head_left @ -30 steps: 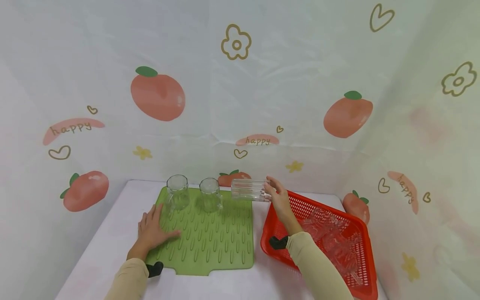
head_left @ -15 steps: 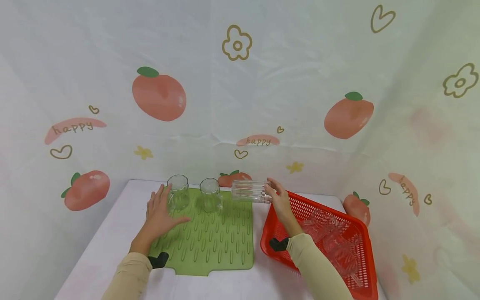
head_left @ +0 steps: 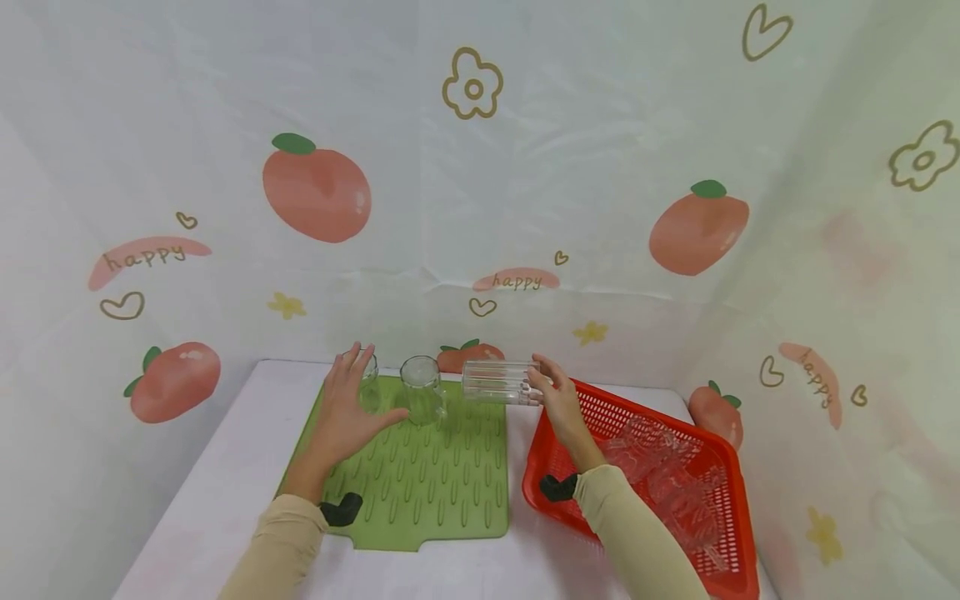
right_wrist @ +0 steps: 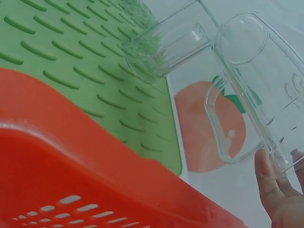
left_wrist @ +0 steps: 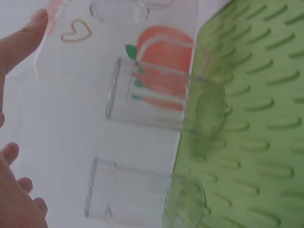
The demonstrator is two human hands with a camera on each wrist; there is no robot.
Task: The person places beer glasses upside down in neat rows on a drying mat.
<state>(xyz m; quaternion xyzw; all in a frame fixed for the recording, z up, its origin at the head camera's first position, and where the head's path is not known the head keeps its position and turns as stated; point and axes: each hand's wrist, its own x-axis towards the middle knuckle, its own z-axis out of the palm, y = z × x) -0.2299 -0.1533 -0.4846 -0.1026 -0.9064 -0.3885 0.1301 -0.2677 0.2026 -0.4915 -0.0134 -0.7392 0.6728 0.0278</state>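
My right hand (head_left: 558,400) grips a clear glass mug (head_left: 495,382) by its base end. The mug lies sideways in the air between the green mat (head_left: 442,500) and the red basket (head_left: 531,483), mouth to the left. Its handle (right_wrist: 209,126) shows in the right wrist view. My left hand (head_left: 345,421) is spread above the mat, thumb apart from the fingers, holding nothing. Behind its fingers stands one upright glass mug (head_left: 370,390), partly hidden. A second upright mug (head_left: 422,392) stands to its right, near the thumb tip.
Several clear glass pieces (head_left: 675,483) lie jumbled in the red basket on the right. The ridged mat lies on a white table (head_left: 202,475). A printed white curtain (head_left: 420,208) hangs close behind the table.
My left hand has moved right and away from me, from the mat's left edge to in front of the left mug. The right hand holds its mug nearly still.
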